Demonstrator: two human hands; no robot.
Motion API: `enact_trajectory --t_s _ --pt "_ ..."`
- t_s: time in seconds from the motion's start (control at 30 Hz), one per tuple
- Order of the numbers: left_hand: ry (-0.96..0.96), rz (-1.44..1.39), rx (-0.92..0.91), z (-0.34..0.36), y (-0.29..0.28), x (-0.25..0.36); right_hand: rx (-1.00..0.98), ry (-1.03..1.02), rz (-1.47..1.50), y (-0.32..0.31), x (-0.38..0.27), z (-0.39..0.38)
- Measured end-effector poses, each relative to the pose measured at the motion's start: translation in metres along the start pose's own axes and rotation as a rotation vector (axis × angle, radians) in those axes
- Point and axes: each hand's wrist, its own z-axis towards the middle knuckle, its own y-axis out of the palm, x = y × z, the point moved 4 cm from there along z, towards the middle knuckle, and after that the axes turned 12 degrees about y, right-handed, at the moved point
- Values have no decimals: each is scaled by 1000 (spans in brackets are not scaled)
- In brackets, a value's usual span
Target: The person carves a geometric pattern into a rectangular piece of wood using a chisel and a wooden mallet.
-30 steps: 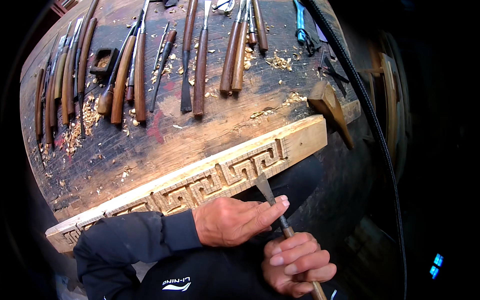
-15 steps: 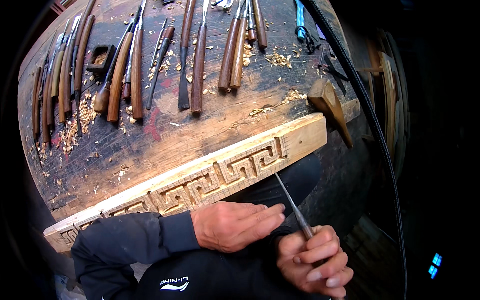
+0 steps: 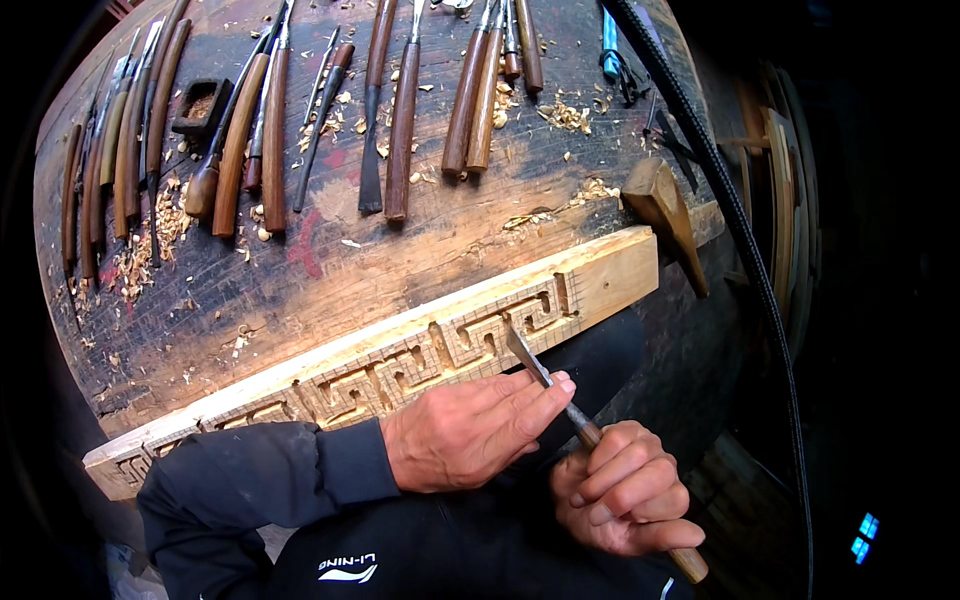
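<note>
A long pale wooden plank (image 3: 610, 275) with a carved key-fret pattern lies along the near edge of the dark workbench (image 3: 400, 260). My right hand (image 3: 625, 490) grips the wooden handle of a chisel (image 3: 545, 375), whose blade tip sits in the carved groove near the plank's right end. My left hand (image 3: 470, 430) lies flat against the plank's near edge, its fingertips resting on the chisel's metal shaft. My left forearm wears a dark sleeve.
Several wooden-handled carving tools (image 3: 400, 110) lie in a row across the bench's far side among wood shavings (image 3: 150, 235). A wooden mallet (image 3: 665, 215) rests at the bench's right edge. A black cable (image 3: 740, 260) runs down the right side.
The chisel tip has moved up from below the plank's edge into the carved groove, and both hands have shifted slightly with it.
</note>
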Motion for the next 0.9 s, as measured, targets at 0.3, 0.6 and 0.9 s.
enact_trajectory --t_s 0.3,0.6,0.9 --pt "-61 -45 -51 -1 1 -3 -49 -39 -74 1 10 0" --pt "-115 -152 -74 0 0 -6 -113 -19 -137 6 10 10" --pt "-230 -259 -107 3 -3 -10 -144 133 -153 9 21 32"
